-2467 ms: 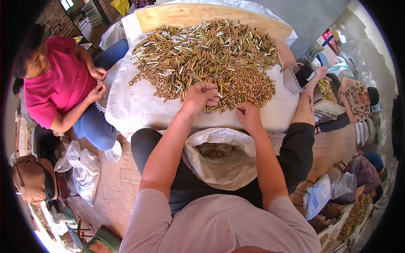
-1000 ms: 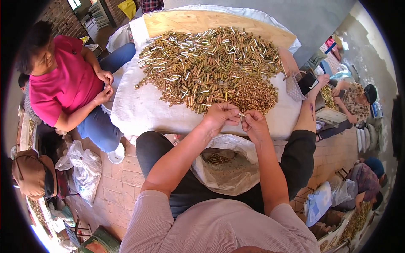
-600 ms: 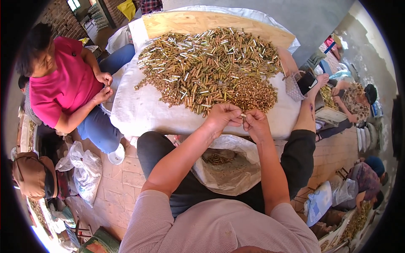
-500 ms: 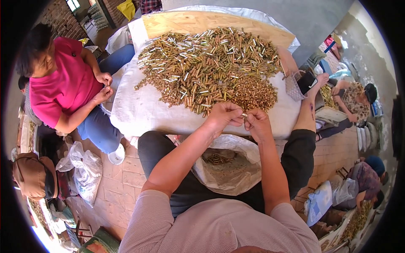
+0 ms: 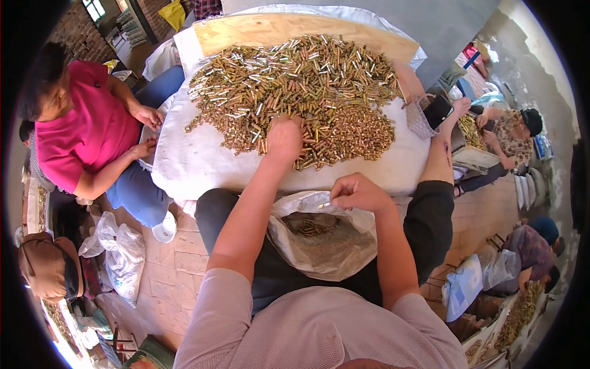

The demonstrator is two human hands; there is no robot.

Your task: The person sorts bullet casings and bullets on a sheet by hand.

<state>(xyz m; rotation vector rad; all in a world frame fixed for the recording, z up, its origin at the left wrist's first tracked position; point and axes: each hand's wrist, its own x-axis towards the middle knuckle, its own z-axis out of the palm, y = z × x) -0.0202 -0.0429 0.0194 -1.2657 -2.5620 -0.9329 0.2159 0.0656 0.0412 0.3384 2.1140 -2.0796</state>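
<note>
A broad heap of small brass-coloured metal tubes covers the white-sheeted table in front of me, with tiny nut-like pieces along its near side. My left hand reaches into the near middle of the heap, fingers curled down among the pieces; what they pinch is hidden. Over the rim of an open white sack between my knees is my right hand, its thumb and fingers closed. A small shiny metal tube shows at its fingertips. Several similar pieces lie inside the sack.
A wooden board edges the table's far side. At its right stand a woven basket and a dark phone. A person in a pink top sits at left; others work at right. A filled plastic bag lies on the brick floor.
Both hands were together at the table's near edge on a small metal piece. They have parted: the left went forward into the heap, the right came back over the sack with the tube.
</note>
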